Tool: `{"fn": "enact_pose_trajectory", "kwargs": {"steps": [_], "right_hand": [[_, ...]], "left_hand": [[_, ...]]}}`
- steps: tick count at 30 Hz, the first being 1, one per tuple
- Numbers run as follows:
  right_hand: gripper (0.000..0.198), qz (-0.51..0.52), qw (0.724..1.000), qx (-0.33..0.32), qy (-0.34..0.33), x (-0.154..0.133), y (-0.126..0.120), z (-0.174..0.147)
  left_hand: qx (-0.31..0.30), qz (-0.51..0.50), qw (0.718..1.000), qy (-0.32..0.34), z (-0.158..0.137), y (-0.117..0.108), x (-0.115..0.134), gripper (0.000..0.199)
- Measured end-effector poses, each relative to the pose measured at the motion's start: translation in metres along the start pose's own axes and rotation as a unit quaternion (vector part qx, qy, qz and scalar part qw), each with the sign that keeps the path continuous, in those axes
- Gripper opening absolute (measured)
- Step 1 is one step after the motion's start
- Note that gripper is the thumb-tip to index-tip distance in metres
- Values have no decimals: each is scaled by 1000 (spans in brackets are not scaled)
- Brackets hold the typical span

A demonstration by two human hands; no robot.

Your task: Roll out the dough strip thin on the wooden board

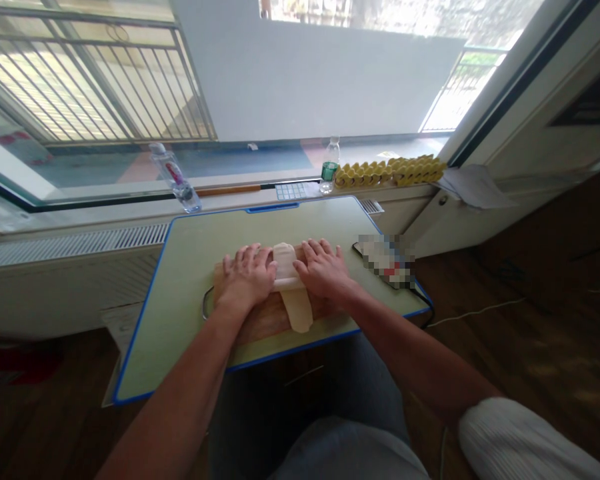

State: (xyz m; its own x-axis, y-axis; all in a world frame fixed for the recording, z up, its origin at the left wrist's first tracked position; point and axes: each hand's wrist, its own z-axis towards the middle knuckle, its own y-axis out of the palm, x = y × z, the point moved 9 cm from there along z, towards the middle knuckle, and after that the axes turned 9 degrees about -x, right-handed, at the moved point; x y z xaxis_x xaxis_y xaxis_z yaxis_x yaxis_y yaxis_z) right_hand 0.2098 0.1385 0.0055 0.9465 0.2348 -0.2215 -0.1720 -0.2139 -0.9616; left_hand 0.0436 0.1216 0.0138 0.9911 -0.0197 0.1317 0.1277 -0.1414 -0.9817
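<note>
A wooden board (265, 325) lies on the small table, with a metal handle (207, 303) at its left end. Across the board runs a flat, pale strip that looks like dough (299, 312), its rounded end toward me. A pale crosswise piece, perhaps a rolling pin (287, 283), lies over the strip between my hands; its ends are hidden under the palms. My left hand (245, 275) rests palm down on the left side, fingers stretched forward. On the right, my right hand (323, 267) lies the same way, its thumb beside the strip.
The green table (190, 267) has a blue rim. A phone (385, 260) with a black cable lies at its right. Along the windowsill stand a tilted bottle (175, 177), a green-labelled bottle (329, 167) and yellow egg trays (390, 172). A radiator (80, 248) is beneath.
</note>
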Motion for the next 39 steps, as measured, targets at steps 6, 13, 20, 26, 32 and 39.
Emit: {"fn": "enact_pose_trajectory", "kwargs": {"steps": [6, 13, 20, 26, 32, 39], "right_hand": [[68, -16, 999, 23, -15, -9, 6, -60], [65, -19, 998, 55, -25, -12, 10, -74], [78, 29, 999, -2, 19, 4, -1, 7], [74, 25, 999, -14, 15, -1, 4, -7], [71, -14, 999, 29, -24, -21, 10, -59], [70, -5, 1000, 22, -19, -12, 4, -25]], "left_hand": [[68, 21, 997, 17, -57, 11, 7, 60], [114, 10, 993, 39, -75, 14, 10, 59], [30, 5, 1000, 2, 17, 0, 0, 63], [12, 23, 1000, 7, 14, 1, 1, 64], [43, 49, 997, 41, -37, 10, 3, 62], [23, 37, 999, 30, -10, 8, 1, 62]]}}
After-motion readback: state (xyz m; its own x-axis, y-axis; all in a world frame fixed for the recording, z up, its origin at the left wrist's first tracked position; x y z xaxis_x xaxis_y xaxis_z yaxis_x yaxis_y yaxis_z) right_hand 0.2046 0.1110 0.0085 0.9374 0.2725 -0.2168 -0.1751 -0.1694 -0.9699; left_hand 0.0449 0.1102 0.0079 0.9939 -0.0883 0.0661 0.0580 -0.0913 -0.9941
